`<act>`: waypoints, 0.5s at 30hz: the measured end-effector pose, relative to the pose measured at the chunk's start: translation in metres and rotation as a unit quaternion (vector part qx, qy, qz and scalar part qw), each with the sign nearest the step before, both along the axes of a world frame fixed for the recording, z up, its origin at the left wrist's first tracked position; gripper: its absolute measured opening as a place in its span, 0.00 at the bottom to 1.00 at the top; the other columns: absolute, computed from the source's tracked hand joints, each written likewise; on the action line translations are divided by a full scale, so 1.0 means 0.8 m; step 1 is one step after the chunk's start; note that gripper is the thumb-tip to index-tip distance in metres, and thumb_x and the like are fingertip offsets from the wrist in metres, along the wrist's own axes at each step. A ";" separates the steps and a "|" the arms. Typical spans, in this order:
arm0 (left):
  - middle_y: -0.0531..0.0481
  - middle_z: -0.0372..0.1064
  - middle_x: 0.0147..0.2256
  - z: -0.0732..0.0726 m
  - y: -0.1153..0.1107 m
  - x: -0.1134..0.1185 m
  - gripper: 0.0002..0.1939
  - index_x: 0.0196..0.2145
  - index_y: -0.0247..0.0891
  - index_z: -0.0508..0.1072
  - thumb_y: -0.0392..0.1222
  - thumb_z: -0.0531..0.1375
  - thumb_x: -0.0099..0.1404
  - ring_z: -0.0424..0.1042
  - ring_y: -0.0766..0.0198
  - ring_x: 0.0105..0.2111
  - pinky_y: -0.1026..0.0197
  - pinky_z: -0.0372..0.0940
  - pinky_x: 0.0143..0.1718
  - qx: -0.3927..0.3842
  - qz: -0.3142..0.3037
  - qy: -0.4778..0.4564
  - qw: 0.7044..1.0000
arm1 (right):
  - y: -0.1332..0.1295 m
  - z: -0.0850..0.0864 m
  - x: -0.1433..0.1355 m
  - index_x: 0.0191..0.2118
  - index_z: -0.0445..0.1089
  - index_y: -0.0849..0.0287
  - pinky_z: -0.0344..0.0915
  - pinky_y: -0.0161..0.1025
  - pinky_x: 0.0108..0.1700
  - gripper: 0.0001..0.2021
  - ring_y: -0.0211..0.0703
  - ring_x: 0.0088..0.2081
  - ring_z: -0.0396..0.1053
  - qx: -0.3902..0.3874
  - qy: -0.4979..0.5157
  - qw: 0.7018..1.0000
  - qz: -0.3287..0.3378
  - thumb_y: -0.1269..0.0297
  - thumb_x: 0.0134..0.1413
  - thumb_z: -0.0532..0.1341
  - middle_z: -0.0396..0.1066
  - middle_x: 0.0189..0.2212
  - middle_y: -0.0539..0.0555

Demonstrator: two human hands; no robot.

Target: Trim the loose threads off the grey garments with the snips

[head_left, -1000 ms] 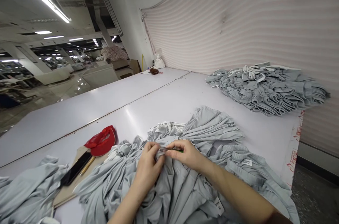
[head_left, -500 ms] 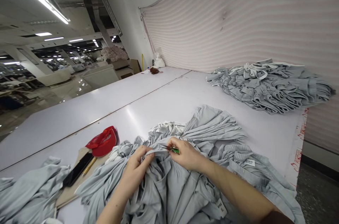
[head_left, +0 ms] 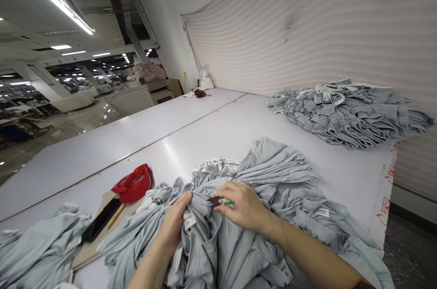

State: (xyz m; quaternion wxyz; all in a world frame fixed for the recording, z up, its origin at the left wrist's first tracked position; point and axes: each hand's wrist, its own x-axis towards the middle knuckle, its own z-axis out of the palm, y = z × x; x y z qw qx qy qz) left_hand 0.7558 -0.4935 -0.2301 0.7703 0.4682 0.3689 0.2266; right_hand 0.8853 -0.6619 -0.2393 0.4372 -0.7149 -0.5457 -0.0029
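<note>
A heap of light grey garments (head_left: 235, 243) lies at the table's near edge, several with white size labels. My left hand (head_left: 175, 220) pinches the fabric of one garment, thumb on top, beside a white XL label (head_left: 189, 220). Just to the right, my right hand (head_left: 241, 202) is closed around small thread snips (head_left: 225, 203) with a green handle. The dark blades point left, close to the cloth near my left fingers. I cannot tell whether they touch it. The palm side of my right hand is hidden.
A red cap (head_left: 134, 184) lies to the left near a black phone (head_left: 101, 220) and a yellow pen-like stick (head_left: 115, 215) on brown board. More grey garments (head_left: 348, 114) are piled at the back right of the white table (head_left: 191, 129), before a striped cloth wall.
My left hand has shifted slightly down and left, and an XL label now shows beside it. My right hand has turned, with the snips a little lower and their blades apart.
</note>
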 end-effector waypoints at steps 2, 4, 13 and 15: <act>0.45 0.78 0.42 0.002 -0.003 0.002 0.15 0.39 0.35 0.77 0.38 0.68 0.52 0.75 0.52 0.48 0.57 0.68 0.52 -0.005 -0.012 0.009 1.000 | 0.003 -0.003 -0.001 0.42 0.77 0.55 0.65 0.40 0.41 0.09 0.45 0.38 0.74 0.014 -0.016 1.000 -0.006 0.64 0.54 0.68 0.76 0.37 0.52; 0.45 0.78 0.42 0.005 -0.006 0.005 0.14 0.39 0.35 0.77 0.38 0.68 0.52 0.76 0.53 0.46 0.57 0.69 0.50 -0.009 -0.020 0.009 1.000 | 0.005 -0.005 -0.002 0.41 0.77 0.55 0.65 0.39 0.38 0.08 0.44 0.36 0.74 0.021 -0.013 1.000 -0.012 0.63 0.54 0.67 0.77 0.36 0.51; 0.51 0.74 0.28 0.022 -0.009 0.003 0.13 0.22 0.37 0.69 0.43 0.71 0.48 0.73 0.63 0.27 0.63 0.67 0.31 0.035 -0.147 0.016 0.988 | -0.008 -0.006 0.007 0.38 0.74 0.55 0.62 0.38 0.37 0.06 0.44 0.36 0.72 -0.053 0.056 0.994 -0.083 0.61 0.57 0.64 0.74 0.36 0.52; 0.48 0.75 0.38 0.028 0.001 0.002 0.18 0.19 0.37 0.63 0.42 0.71 0.46 0.74 0.61 0.33 0.62 0.67 0.34 0.102 -0.161 0.025 0.981 | -0.020 -0.011 0.013 0.38 0.71 0.57 0.60 0.39 0.36 0.10 0.47 0.37 0.71 -0.116 0.086 0.979 -0.142 0.56 0.55 0.64 0.73 0.37 0.53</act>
